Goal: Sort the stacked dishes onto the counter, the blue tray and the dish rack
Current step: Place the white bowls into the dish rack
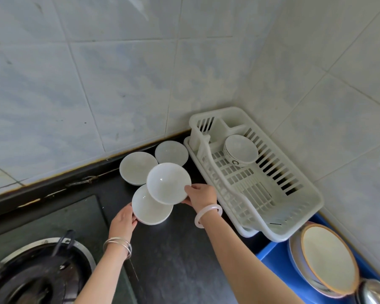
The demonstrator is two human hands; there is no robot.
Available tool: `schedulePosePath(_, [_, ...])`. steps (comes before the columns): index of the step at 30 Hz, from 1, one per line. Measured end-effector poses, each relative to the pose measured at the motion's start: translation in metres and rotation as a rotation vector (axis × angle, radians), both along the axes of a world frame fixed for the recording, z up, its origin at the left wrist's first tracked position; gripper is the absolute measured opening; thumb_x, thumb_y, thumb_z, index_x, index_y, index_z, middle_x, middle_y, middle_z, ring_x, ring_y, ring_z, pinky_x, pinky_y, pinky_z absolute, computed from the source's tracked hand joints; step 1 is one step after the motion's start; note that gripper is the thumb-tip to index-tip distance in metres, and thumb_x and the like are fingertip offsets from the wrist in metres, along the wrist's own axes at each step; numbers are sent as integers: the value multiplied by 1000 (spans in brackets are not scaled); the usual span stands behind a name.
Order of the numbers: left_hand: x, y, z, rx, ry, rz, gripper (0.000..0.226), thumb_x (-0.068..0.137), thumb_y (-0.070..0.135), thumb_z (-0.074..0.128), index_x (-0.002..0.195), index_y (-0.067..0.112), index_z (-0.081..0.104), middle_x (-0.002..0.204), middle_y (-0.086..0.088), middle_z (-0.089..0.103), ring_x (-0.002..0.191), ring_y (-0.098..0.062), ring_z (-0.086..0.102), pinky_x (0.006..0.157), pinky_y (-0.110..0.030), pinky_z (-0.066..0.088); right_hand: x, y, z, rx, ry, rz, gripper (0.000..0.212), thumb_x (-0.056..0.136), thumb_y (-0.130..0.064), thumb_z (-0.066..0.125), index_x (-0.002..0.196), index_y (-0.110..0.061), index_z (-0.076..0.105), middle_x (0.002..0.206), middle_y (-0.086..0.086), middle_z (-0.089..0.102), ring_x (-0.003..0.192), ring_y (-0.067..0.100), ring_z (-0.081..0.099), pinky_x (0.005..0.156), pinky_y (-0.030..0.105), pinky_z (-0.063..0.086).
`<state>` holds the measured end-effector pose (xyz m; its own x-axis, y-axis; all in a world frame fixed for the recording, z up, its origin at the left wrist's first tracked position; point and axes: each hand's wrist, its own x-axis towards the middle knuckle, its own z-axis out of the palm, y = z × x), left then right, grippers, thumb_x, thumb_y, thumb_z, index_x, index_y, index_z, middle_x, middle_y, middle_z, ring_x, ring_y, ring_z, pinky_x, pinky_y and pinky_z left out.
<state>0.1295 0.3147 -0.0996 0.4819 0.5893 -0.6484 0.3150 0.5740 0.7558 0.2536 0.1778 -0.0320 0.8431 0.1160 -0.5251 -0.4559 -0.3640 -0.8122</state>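
Bowls are spread over the dark tabletop (176, 255) — two white ones sit side by side near the wall, the left bowl (137, 167) and the back bowl (171, 152). The right hand (201, 197) pinches the rim of a tilted bowl (168, 185), lifted and overlapping the lower bowl (150, 208), which the left hand (123, 218) grips at its left edge. Just to the right stands the white rack (294, 207), holding one patterned bowl (240, 151) on its side. Nearer the camera, a blue tray (270, 253) carries stacked plates (327, 257). A stove burner (37, 273) shows at lower left.
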Motion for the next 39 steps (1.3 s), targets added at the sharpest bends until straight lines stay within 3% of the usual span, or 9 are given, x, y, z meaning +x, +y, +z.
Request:
schedulePosePath(7, [-1,4,4,-66,-46,44,40,96,28,43,128,5,50,133,-13,53,126,-28,48,109,-39,34,-15,21,-5,-291,-53,186,13,80,-19,63,68,-20,65,75,6,72,73,19,70,54,20,47])
schedulePosePath(11, [-1,3,-1,-11,-19,19,32,90,20,55,119,8,57,122,-13,59,118,-26,54,103,-36,41,-18,24,-10,-344,-64,214,12,78,-18,63,66,-19,62,80,10,72,77,23,70,60,24,52])
schedulePosePath(15, [-1,4,-2,107,42,-114,36,88,14,57,123,8,57,124,-13,62,116,-28,56,106,-45,40,-16,24,-21,-351,-29,233,9,78,-19,65,71,-21,59,83,8,71,76,21,69,62,25,53])
schedulePosePath(19, [0,7,0,67,49,-110,36,87,6,55,123,8,57,123,-13,61,113,-26,56,102,-40,43,-12,22,-28,-305,-19,259,18,80,-16,67,94,-23,60,91,0,63,84,21,65,74,35,60])
schedulePosePath(22, [2,10,5,-59,19,-81,32,88,3,52,118,12,58,121,-12,60,107,-26,56,90,-38,47,-7,23,-28,-151,166,263,37,85,-9,62,119,-22,57,113,3,61,100,26,62,76,39,60])
schedulePosePath(25, [6,7,13,-89,38,-77,35,88,-1,50,120,12,56,123,-13,58,114,-33,56,87,-43,50,-4,22,-24,-108,218,306,41,87,-5,59,125,-19,57,122,7,62,101,28,65,77,39,60])
schedulePosePath(28, [12,-2,26,-53,47,-73,34,86,-4,49,115,11,58,123,-14,58,114,-35,55,86,-44,51,-1,12,-19,-137,136,332,40,86,-3,58,122,-19,60,116,6,64,90,24,66,71,34,60])
schedulePosePath(33, [37,-23,71,69,-49,-186,30,84,-2,49,96,24,61,100,-2,63,100,-27,59,68,-31,52,14,-24,13,41,27,184,34,83,-4,61,115,-14,64,95,2,69,85,19,67,64,27,59])
schedulePosePath(39, [95,-70,129,144,-167,-358,29,85,-1,50,107,16,59,101,-4,59,96,-23,58,65,-28,52,58,-85,77,14,-129,26,22,90,-36,55,95,-17,66,86,0,71,77,20,70,66,31,59])
